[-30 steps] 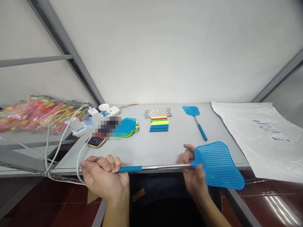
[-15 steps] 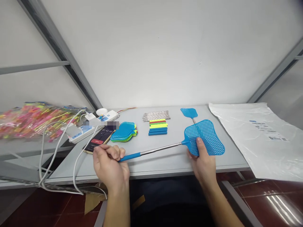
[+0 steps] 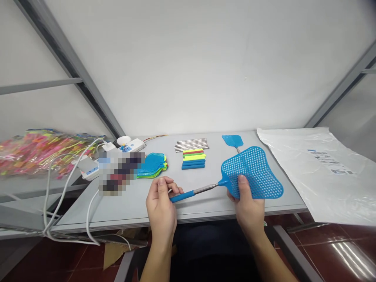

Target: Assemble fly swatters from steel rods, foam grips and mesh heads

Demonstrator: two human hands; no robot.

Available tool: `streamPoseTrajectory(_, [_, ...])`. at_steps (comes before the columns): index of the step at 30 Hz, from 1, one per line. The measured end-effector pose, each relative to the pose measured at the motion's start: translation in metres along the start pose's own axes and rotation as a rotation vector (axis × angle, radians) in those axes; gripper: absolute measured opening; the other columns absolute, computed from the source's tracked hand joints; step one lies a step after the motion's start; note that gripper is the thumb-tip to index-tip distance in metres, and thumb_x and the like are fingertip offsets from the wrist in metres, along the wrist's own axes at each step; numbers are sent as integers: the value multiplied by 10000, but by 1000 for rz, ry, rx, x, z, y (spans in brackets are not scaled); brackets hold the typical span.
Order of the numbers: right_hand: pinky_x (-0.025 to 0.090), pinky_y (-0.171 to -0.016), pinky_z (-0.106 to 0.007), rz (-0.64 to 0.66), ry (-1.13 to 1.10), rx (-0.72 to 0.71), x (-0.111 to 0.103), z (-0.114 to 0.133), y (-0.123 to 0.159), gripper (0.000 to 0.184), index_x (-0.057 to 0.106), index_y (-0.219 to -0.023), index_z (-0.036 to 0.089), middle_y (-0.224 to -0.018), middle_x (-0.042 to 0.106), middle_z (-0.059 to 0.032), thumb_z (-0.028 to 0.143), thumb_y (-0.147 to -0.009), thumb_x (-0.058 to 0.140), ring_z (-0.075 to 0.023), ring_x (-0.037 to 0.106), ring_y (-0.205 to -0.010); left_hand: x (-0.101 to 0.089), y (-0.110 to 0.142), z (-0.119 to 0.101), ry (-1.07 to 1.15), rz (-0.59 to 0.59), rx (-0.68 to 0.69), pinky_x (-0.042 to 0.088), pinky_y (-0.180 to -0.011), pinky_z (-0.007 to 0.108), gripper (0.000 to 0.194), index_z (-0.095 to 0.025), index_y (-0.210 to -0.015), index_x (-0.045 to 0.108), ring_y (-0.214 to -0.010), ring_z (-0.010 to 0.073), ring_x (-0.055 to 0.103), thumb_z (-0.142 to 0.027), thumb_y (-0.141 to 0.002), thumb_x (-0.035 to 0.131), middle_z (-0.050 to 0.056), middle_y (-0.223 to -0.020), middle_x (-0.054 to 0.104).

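I hold a blue fly swatter over the front of the grey table (image 3: 132, 205). My right hand (image 3: 246, 203) grips its mesh head (image 3: 252, 172), thumb on top. My left hand (image 3: 161, 203) is closed on the blue handle (image 3: 182, 195), and only a short piece of the metal telescopic rod (image 3: 205, 189) shows between handle and head. A second blue fly swatter (image 3: 232, 141) lies on the table behind the head.
On the table lie a pile of coloured swatter heads (image 3: 152, 164), a stack of coloured handles (image 3: 193, 159) and a row of metal rods (image 3: 191, 144). At left are a white power strip (image 3: 129, 147), cables and packaged swatters (image 3: 38, 150); at right a white plastic bag (image 3: 326, 168).
My left hand has moved right along the table toward the head, and the rod has become much shorter. The head has tilted and come closer to me.
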State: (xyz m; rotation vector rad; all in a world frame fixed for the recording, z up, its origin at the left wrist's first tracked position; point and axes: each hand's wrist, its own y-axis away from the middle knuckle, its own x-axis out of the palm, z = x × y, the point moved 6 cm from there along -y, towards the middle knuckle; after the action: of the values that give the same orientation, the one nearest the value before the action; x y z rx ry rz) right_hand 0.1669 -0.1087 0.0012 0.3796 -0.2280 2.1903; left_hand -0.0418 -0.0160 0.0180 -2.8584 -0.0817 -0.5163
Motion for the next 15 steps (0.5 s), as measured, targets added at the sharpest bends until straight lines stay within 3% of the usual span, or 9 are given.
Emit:
streamPoseTrajectory(3, [396, -443, -221, 96, -59, -4, 10, 13, -17, 294, 568, -847, 211, -721, 543, 17, 477, -795, 681, -116, 488, -588, 1, 0, 12, -202, 221, -142, 409, -457, 189, 323, -183, -872, 600, -506, 85, 473, -506, -877, 580, -8, -683, 565])
streamPoseTrajectory(5, [358, -425, -218, 199, -81, -17, 21, 23, -27, 277, 545, -827, 212, -646, 474, 49, 470, -829, 646, -95, 416, -527, 7, 9, 24, -291, 446, -313, 296, -394, 165, 310, -183, -883, 601, -437, 59, 364, -488, -844, 636, -51, -587, 461])
streamPoseTrajectory(7, [382, -468, -229, 334, 2, -32, 36, 28, -26, 259, 561, -873, 207, -626, 454, 56, 462, -864, 604, -95, 417, -530, 17, 21, 32, -227, 554, -450, 236, -388, 154, 313, -192, -890, 580, -430, 48, 291, -498, -846, 629, -81, -566, 355])
streamPoseTrajectory(11, [464, -610, -263, 654, 305, -22, 65, 13, 2, 235, 579, -1015, 226, -781, 570, 16, 428, -896, 562, -126, 555, -645, 43, 42, 44, -8, 487, -633, 198, -392, 147, 381, -254, -1069, 531, -419, 45, 257, -575, -864, 554, -91, -607, 322])
streamPoseTrajectory(13, [461, -577, -270, 658, 403, -48, 68, 6, 10, 216, 581, -929, 231, -835, 592, -4, 434, -920, 506, -143, 582, -650, 53, 45, 47, -39, 439, -615, 261, -389, 168, 436, -269, -1176, 518, -418, 66, 319, -588, -880, 508, -73, -621, 379])
streamPoseTrajectory(15, [457, -587, -278, 585, 471, -122, 61, 7, 5, 260, 577, -842, 225, -835, 604, -22, 438, -936, 462, -171, 602, -704, 63, 41, 41, -184, 491, -450, 407, -460, 230, 396, -252, -1168, 568, -500, 114, 454, -541, -908, 489, -24, -672, 485])
